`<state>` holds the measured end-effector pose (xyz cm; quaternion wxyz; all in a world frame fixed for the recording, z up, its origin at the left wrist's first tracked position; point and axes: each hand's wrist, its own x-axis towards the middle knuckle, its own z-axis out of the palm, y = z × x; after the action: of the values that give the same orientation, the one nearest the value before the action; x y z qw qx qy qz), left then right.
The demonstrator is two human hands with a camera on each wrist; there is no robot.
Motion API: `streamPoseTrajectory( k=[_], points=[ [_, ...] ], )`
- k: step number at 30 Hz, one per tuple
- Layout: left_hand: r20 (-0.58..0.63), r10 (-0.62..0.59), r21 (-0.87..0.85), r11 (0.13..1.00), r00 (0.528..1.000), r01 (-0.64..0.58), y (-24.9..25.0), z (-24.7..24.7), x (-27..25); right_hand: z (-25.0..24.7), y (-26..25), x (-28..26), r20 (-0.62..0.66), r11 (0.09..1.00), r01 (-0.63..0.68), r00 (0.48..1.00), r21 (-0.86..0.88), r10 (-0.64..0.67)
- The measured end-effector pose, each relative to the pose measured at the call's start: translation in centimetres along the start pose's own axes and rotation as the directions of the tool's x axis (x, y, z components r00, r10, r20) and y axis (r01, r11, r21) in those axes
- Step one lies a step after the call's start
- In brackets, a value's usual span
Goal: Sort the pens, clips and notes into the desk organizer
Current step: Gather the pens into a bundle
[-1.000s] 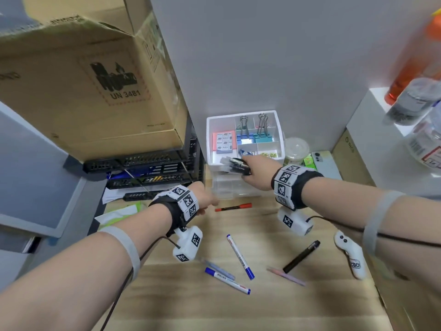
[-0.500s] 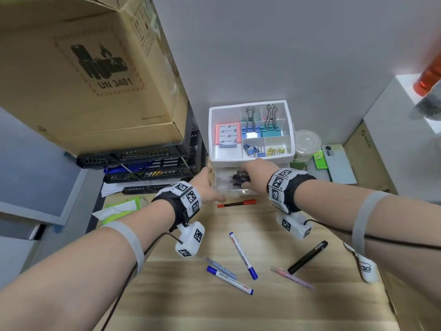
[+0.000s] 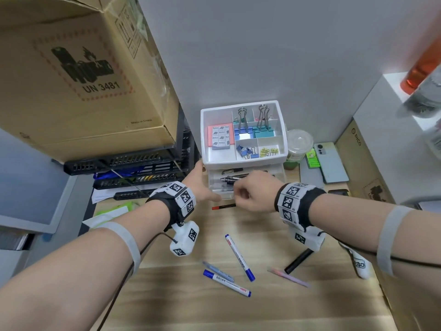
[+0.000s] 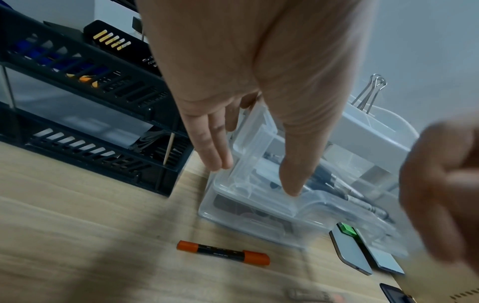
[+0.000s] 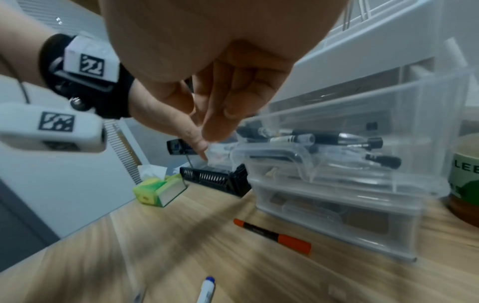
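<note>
The white desk organizer [image 3: 281,130] stands against the wall, its top tray holding a pink note pad [image 3: 220,136] and binder clips [image 3: 253,130]. Its clear upper drawer [image 3: 214,185] is pulled out, with several dark pens [image 5: 324,137] lying inside. My left hand [image 3: 202,187] has straight fingers [image 4: 215,147] against the drawer's left front corner. My right hand [image 3: 245,194] hovers at the drawer front, fingers [image 5: 220,114] curled and holding nothing. A red-capped black marker [image 3: 223,207] lies just before the organizer. Two blue markers [image 3: 239,258], a pink pen [image 3: 287,277] and a black pen [image 3: 298,260] lie nearer me.
A cardboard box [image 3: 83,75] sits on black stacked trays [image 3: 133,168] at the left. A lidded cup [image 3: 298,144] and phone [image 3: 330,163] stand right of the organizer. A white controller [image 3: 359,263] lies at the right edge, a green tissue pack [image 5: 160,188] at the left.
My right hand came down from the organizer's top with dark pens, let them go in the drawer and pulled back. My left hand moved forward onto the drawer's corner.
</note>
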<state>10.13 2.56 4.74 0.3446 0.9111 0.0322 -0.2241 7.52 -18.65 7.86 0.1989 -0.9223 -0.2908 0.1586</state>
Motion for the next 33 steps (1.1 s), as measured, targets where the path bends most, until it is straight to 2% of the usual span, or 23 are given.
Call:
streamPoseTrajectory(
  k=[2,4,8,12,19,27,31,33],
  points=[
    [0.005,0.014,-0.007,1.000,1.000,-0.014,0.2,-0.1,0.1,0.9,-0.1,-0.4,0.132,0.999,-0.012,0.991,-0.032,0.016],
    [0.009,0.008,0.009,1.000,1.000,-0.008,0.3,-0.1,0.1,1.8,0.2,-0.6,0.172,0.996,-0.057,0.983,-0.073,0.069],
    [-0.015,-0.017,-0.004,1.000,1.000,0.017,0.2,-0.1,0.1,2.9,0.4,-0.3,0.113,0.987,-0.117,0.985,-0.111,0.130],
    [-0.058,0.030,-0.026,0.999,0.998,-0.032,-0.1,-0.3,0.1,3.1,0.3,0.7,0.080,0.983,-0.155,0.983,-0.098,0.163],
    [-0.089,0.033,-0.026,0.999,0.995,-0.035,-0.1,-0.3,0.2,2.7,1.5,2.4,0.030,0.971,-0.228,0.972,-0.073,0.231],
    [-0.202,0.015,0.004,1.000,0.979,-0.015,0.1,-0.6,1.3,2.3,2.0,3.3,0.036,0.966,-0.256,0.966,-0.034,0.257],
    [-0.205,0.019,0.007,1.000,0.979,-0.018,-0.1,-0.5,1.7,2.6,2.3,3.1,0.044,0.964,-0.265,0.963,0.017,0.264],
    [-0.202,0.010,-0.020,1.000,0.979,-0.014,-0.4,-0.3,1.8,3.5,2.7,3.0,0.027,0.906,-0.371,0.927,0.202,0.374]
  ],
)
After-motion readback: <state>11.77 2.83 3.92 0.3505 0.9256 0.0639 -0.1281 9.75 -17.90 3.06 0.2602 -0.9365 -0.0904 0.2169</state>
